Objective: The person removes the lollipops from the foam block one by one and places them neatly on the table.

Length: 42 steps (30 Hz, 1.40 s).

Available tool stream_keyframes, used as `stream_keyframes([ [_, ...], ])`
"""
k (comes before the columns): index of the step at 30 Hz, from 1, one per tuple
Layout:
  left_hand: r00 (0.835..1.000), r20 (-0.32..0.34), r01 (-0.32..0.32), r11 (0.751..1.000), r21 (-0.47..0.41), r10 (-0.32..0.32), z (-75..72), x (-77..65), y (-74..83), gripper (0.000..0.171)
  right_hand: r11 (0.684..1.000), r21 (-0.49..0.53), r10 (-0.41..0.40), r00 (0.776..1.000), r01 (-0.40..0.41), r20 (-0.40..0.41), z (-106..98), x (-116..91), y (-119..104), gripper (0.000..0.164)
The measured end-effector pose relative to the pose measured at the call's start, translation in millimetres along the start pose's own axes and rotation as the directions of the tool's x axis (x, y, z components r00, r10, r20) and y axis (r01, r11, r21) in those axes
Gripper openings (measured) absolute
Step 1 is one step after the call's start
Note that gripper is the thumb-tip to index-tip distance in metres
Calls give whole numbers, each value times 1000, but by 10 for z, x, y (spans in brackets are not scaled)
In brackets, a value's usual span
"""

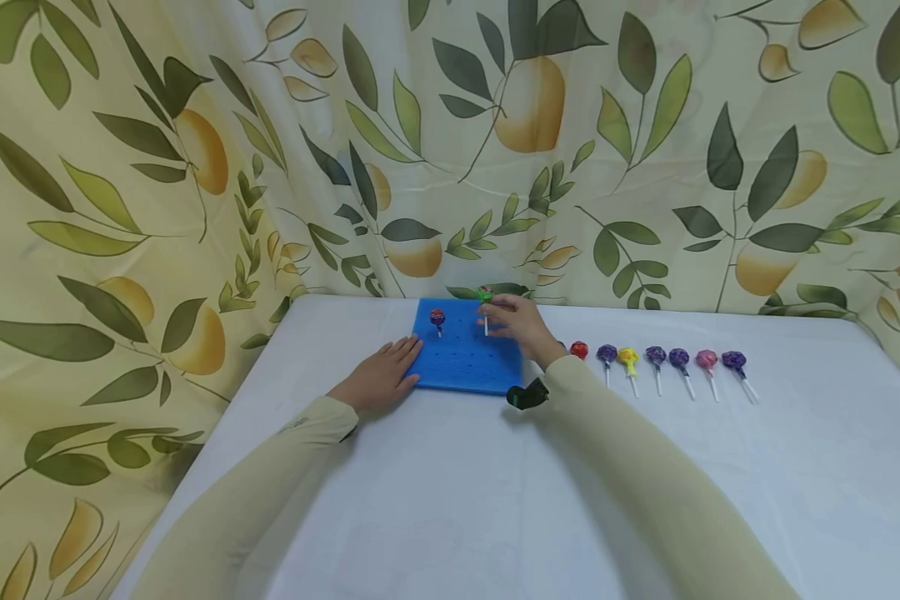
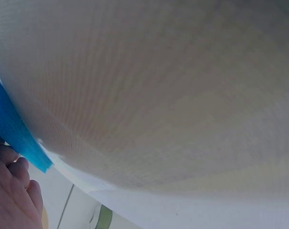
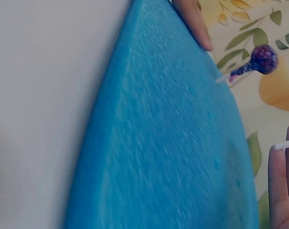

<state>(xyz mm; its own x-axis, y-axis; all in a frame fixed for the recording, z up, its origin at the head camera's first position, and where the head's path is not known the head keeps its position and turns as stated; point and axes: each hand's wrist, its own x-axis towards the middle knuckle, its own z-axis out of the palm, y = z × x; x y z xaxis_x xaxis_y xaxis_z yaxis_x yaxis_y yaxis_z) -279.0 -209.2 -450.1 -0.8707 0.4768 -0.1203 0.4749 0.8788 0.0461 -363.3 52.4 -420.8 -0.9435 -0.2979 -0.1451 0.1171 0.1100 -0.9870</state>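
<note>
A blue foam board (image 1: 465,367) with rows of small holes lies on the table. One lollipop (image 1: 438,317) in a purple and red wrapper stands upright in it near the back left, its stick partly sunk in. Along the board's left edge rests my left hand (image 1: 375,379), fingers extended; the left wrist view shows the hand (image 2: 15,195) against the board's side. My right hand (image 1: 521,325) pinches a green-wrapped lollipop (image 1: 485,294) over the back right part of the board. Its white stick (image 3: 286,144) points down, the lower end free of the fingers.
To the board's right, several lollipops lie in a row: a red one (image 1: 579,350), a yellow one (image 1: 627,358), a pink one (image 1: 707,360) and purple ones (image 1: 734,362). The right forearm passes in front of the row's left end. A leaf-patterned curtain (image 1: 450,192) hangs behind the white table (image 1: 435,483).
</note>
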Motion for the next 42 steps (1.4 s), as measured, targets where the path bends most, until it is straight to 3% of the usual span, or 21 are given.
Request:
stream_keyframes([
  [9,1000,0,12,1000,13,-12,12,-9,-32,63,998,-70,2,999,-5,-48,-219,-150,-138,38],
  [15,1000,3,18,1000,10,-18,16,-22,-45,64,998,-64,-8,999,4,-52,-413,-229,-173,37],
  [34,1000,-10,5,1000,-2,-5,-49,-80,-40,63,990,-138,-17,996,5,-89,-1108,-681,-291,55],
  [38,1000,-12,2,1000,1,-2,-46,-82,-43,63,990,-139,-26,994,11,-102,-1284,-793,-292,53],
  [42,1000,-11,5,1000,3,-5,-24,-74,-57,63,990,-137,-32,993,16,-117,-1470,-908,-294,37],
])
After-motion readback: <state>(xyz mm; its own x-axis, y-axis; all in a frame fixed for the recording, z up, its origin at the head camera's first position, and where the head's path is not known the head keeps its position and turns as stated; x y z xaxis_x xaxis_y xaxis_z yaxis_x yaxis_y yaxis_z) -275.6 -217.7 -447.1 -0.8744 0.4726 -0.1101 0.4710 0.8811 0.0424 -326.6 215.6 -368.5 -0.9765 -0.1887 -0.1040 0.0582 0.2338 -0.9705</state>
